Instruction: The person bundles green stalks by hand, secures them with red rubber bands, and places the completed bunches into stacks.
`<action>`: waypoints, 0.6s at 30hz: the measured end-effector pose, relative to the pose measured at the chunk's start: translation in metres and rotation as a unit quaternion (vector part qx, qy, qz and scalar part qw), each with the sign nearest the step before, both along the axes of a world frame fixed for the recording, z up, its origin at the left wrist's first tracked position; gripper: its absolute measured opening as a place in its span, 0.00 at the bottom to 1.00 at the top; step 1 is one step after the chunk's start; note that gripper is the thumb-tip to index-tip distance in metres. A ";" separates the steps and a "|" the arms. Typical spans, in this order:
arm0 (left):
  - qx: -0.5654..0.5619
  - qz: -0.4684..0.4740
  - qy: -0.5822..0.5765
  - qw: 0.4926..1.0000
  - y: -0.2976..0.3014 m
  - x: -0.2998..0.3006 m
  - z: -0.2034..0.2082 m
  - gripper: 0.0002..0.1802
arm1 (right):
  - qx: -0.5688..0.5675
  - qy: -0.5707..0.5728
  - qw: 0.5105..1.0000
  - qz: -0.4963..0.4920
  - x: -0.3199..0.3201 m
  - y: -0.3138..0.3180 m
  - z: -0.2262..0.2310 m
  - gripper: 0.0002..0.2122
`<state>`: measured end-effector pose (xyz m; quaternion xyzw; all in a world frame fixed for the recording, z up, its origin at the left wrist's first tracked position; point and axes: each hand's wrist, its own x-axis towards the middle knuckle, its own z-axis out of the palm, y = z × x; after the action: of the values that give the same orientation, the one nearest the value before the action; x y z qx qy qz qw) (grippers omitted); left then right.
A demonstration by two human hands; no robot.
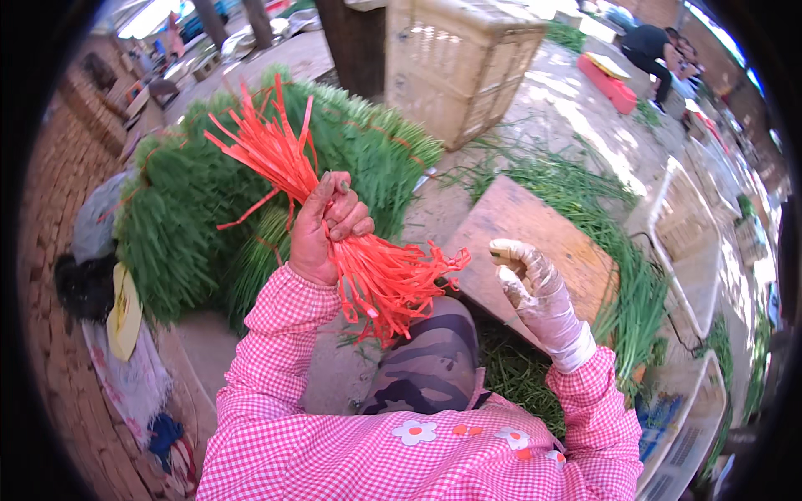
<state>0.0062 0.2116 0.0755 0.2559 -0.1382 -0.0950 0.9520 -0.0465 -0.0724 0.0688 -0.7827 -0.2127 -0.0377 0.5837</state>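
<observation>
My bare left hand is closed around the middle of a thick bundle of red plastic strips. The strips fan out above the fist and droop below it over my knee. On my right hand is a pale, dirty glove. Its fingers are bent, with a gap to the thumb and nothing visible between them. A worn wooden board lies just beyond the gloved hand. Behind my left hand stand tied bunches of long green stalks, which look like chives.
Loose green stalks lie around the board. A tall pale crate stands ahead, and white plastic crates are at the right. A yellow object and cloths lie at the left. Another person is bent over at the far right.
</observation>
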 end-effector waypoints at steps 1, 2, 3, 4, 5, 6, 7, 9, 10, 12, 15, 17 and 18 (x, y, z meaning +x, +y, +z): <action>0.000 -0.037 -0.007 0.999 -0.026 0.009 0.015 0.11 | -0.058 -0.060 0.996 -0.021 -0.001 -0.012 0.024 0.14; -0.005 -0.087 -0.018 0.996 -0.061 0.019 0.034 0.11 | -0.092 -0.119 0.986 -0.065 -0.008 -0.032 0.042 0.15; -0.030 -0.132 -0.013 0.991 -0.095 0.024 0.047 0.10 | -0.101 -0.158 0.977 -0.104 -0.016 -0.052 0.057 0.15; -0.037 -0.155 -0.017 0.987 -0.132 0.031 0.058 0.09 | -0.118 -0.193 0.963 -0.150 -0.029 -0.076 0.071 0.15; -0.047 -0.182 -0.022 0.982 -0.173 0.035 0.069 0.08 | -0.064 -0.208 0.954 -0.208 -0.045 -0.104 0.078 0.15; -0.059 -0.215 -0.021 0.975 -0.216 0.035 0.078 0.08 | -0.007 -0.212 0.939 -0.271 -0.064 -0.134 0.079 0.14; -0.120 -0.250 -0.012 0.961 -0.253 0.033 0.088 0.07 | 0.055 -0.223 0.913 -0.336 -0.087 -0.159 0.083 0.13; -0.156 -0.245 0.012 0.957 -0.334 0.029 0.104 0.07 | 0.169 -0.244 0.846 -0.443 -0.143 -0.211 0.077 0.11; -0.169 -0.240 0.026 0.956 -0.381 0.018 0.108 0.08 | 0.171 -0.230 0.801 -0.525 -0.182 -0.242 0.062 0.11; -0.146 -0.242 0.066 0.957 -0.456 -0.014 0.123 0.07 | 0.174 -0.160 0.756 -0.611 -0.260 -0.276 0.031 0.12; -0.144 -0.283 0.135 0.939 -0.554 -0.084 0.107 0.06 | 0.132 0.067 0.763 -0.630 -0.346 -0.258 -0.015 0.16; -0.109 -0.302 0.218 0.922 -0.608 -0.141 0.079 0.07 | 0.184 0.155 0.785 -0.571 -0.355 -0.245 -0.025 0.21; -0.113 -0.323 0.211 0.916 -0.623 -0.170 0.059 0.08 | 0.210 0.158 0.800 -0.539 -0.344 -0.235 -0.020 0.24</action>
<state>-0.1640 -0.4113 0.1348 0.0618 -0.0189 -0.4329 0.8991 -0.3907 -0.3071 0.0490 -0.6243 0.3514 -0.2658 0.6451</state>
